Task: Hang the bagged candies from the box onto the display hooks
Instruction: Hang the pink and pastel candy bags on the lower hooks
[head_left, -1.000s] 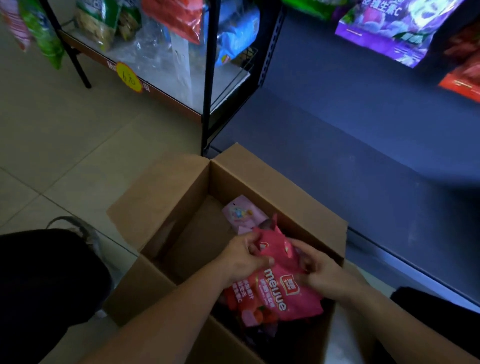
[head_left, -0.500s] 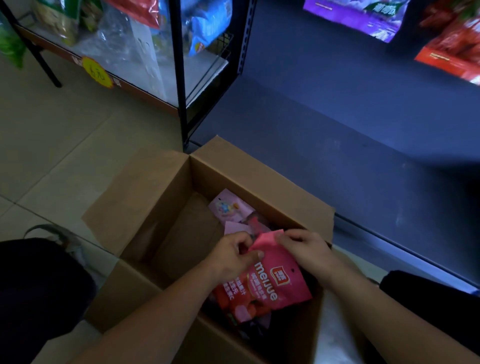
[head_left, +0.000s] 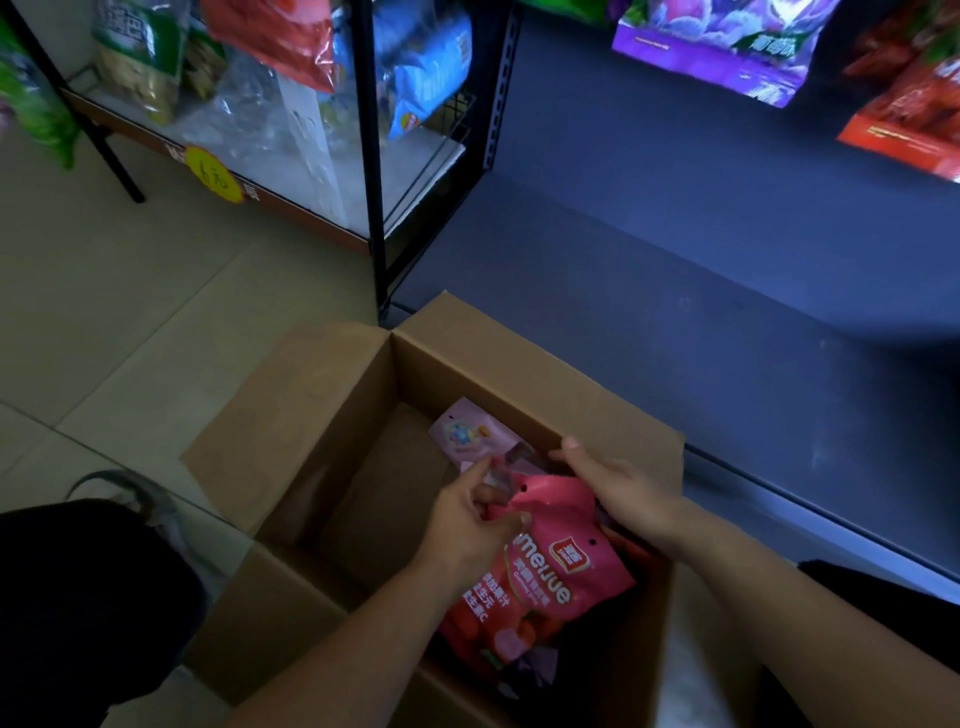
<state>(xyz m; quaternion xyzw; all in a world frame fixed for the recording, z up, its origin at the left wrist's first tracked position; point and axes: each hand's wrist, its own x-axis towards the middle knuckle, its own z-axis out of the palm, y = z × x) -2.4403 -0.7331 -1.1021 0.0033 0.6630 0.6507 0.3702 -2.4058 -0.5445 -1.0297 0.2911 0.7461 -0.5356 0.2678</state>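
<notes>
Head view: my left hand (head_left: 467, 525) is down inside the cardboard box (head_left: 545, 374), thumb and curled fingers pinching the upper left corner of the red-pink candy bag (head_left: 556, 566). The bag lies tilted on top of other packets at the near right side of the box, its small hang holes showing along the top edge. My right hand (head_left: 618, 488) reaches in from the right with its fingers straight and close together, pointing left along the bag's upper right edge, just beside the box's far wall. It seems to rest on the bag there, though I cannot tell for sure from this angle. A pale pink bag (head_left: 462, 436) leans against the far inner wall, just beyond my left fingertips. The box stands on the tiled floor (head_left: 130, 312), against the dark blue display panel (head_left: 675, 260). A purple bag (head_left: 727, 52) and a red bag (head_left: 909, 119) hang higher on that panel. To the left stands a black rack (head_left: 371, 156) with a round yellow price tag (head_left: 214, 174).
</notes>
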